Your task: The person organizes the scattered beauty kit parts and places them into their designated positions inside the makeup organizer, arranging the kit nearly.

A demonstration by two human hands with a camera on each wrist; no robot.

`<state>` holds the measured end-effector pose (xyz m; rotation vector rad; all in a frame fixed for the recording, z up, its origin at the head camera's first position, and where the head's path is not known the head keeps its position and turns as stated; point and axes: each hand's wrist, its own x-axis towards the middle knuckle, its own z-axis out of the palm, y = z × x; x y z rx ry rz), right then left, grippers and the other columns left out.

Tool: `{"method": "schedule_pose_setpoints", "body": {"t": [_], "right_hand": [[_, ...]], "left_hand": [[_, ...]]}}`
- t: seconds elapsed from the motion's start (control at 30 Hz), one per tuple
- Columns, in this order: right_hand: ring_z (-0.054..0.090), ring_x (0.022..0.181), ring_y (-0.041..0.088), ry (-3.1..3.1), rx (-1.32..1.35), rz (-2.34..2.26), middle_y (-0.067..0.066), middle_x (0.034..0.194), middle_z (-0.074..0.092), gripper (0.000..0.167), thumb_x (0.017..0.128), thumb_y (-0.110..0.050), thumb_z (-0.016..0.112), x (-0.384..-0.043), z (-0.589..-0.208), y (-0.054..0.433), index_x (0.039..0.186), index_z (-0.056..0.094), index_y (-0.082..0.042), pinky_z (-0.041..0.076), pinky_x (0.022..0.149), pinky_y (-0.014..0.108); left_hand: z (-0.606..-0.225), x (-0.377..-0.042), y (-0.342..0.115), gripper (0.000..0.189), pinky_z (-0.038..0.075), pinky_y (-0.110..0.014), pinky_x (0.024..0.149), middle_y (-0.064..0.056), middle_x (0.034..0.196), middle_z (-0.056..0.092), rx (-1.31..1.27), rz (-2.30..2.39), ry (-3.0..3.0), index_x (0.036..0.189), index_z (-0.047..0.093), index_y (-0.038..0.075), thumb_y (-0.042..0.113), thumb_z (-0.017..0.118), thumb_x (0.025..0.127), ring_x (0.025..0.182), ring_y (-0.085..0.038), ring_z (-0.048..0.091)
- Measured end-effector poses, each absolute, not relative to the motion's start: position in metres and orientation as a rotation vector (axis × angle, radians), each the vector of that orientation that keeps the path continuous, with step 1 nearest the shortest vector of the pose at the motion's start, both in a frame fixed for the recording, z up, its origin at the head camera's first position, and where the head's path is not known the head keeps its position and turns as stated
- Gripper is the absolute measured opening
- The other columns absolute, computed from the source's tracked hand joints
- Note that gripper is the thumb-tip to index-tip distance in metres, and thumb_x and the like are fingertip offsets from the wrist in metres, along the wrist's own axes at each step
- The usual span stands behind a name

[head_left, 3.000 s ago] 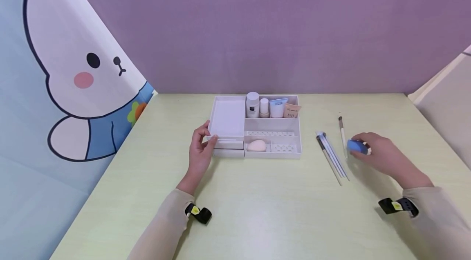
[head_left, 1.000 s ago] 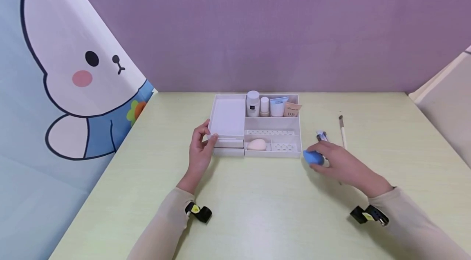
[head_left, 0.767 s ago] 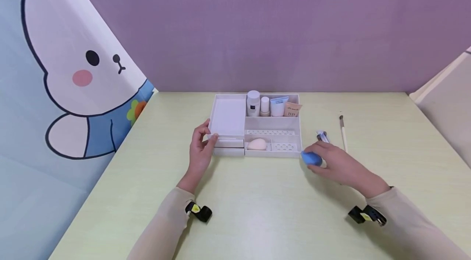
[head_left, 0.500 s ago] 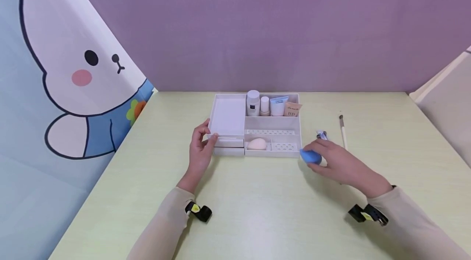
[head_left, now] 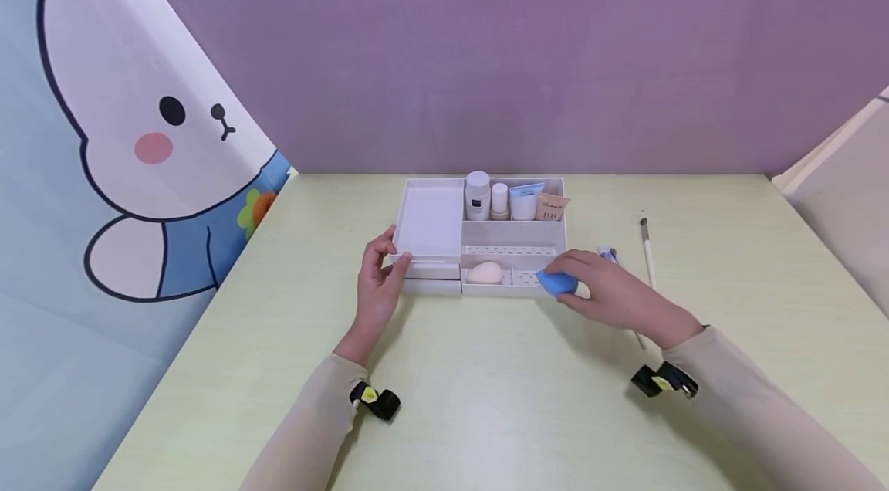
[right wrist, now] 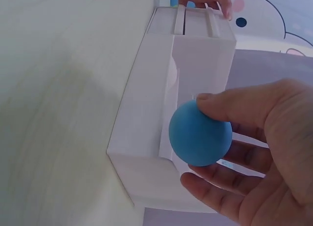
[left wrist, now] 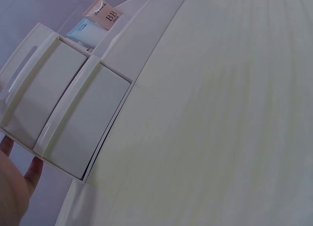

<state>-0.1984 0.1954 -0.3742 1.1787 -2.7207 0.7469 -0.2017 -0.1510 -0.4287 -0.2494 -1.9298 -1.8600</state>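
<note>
Blue makeup sponge [head_left: 557, 282] hangs pinched between the thumb and fingers of the right hand [head_left: 603, 289], above the 4 o'clock corner of the white drawer organizer [head_left: 428, 217]. Inside it, 2 white-capped bottles [head_left: 477, 199] and 2 squeeze tubes [head_left: 524, 203] stand from 12 to 2 o'clock, and a pale pink makeup sponge [head_left: 485, 273] lies at 6 o'clock. Right hand points toward 10 o'clock; the left hand [head_left: 378, 286], partly curled, grips the organizer's 8 o'clock corner, thumb at the front.

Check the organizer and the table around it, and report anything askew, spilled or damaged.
The tan BB tube looks slightly askew: it tilts at the back of the white organizer, a top corner jutting past its right side. No spill or damage shows.
</note>
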Motion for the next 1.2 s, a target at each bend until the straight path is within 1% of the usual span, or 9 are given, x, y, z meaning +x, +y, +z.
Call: {"method": "schedule_pose_setpoints", "body": {"t": [0.1, 0.33, 0.57, 0.87, 1.2], "right_hand": [[0.060, 0.102, 0.030, -2.713, 1.189, 0.771, 0.013, 0.114, 0.064, 0.034, 0.085, -0.001, 0.075, -0.204, -0.375, 0.192, 0.116, 0.064, 0.001, 0.052, 0.087, 0.047], [0.061, 0.102, 0.031, -2.675, 1.203, 0.778, 0.014, 0.113, 0.065, 0.034, 0.081, 0.004, 0.076, -0.216, -0.380, 0.184, 0.114, 0.065, 0.003, 0.051, 0.088, 0.048], [0.062, 0.103, 0.031, -2.730, 1.209, 0.736, 0.013, 0.113, 0.064, 0.032, 0.084, 0.004, 0.074, -0.224, -0.385, 0.177, 0.115, 0.066, 0.003, 0.051, 0.090, 0.047], [0.063, 0.097, 0.026, -2.851, 1.174, 0.708, 0.013, 0.111, 0.064, 0.028, 0.086, 0.002, 0.072, -0.228, -0.386, 0.171, 0.114, 0.066, 0.003, 0.053, 0.087, 0.043], [0.062, 0.093, 0.024, -2.820, 1.184, 0.720, 0.013, 0.111, 0.064, 0.029, 0.086, 0.000, 0.073, -0.228, -0.390, 0.174, 0.114, 0.066, 0.001, 0.054, 0.085, 0.042]], "left_hand": [[-0.429, -0.202, -0.151, 0.018, 0.044, -0.022, 0.081, -0.021, 0.145, 0.047, -0.250, -1.855, -1.934, 0.102, 0.043, -0.009, -0.006, 0.059, 0.095, 0.130, -0.020, 0.046], [-0.428, -0.201, -0.151, 0.018, 0.044, -0.022, 0.081, -0.019, 0.145, 0.047, -0.245, -1.859, -1.940, 0.102, 0.043, -0.007, -0.005, 0.060, 0.094, 0.133, -0.023, 0.044], [-0.428, -0.201, -0.151, 0.018, 0.043, -0.021, 0.080, -0.019, 0.147, 0.045, -0.239, -1.860, -1.951, 0.104, 0.043, -0.008, -0.004, 0.059, 0.095, 0.133, -0.025, 0.044], [-0.430, -0.202, -0.151, 0.018, 0.044, -0.021, 0.079, -0.020, 0.146, 0.046, -0.238, -1.858, -1.947, 0.104, 0.043, -0.008, -0.004, 0.058, 0.095, 0.133, -0.023, 0.044], [-0.430, -0.202, -0.151, 0.018, 0.043, -0.021, 0.080, -0.019, 0.148, 0.045, -0.233, -1.860, -1.950, 0.104, 0.043, -0.008, -0.004, 0.058, 0.096, 0.132, -0.022, 0.044]]}}
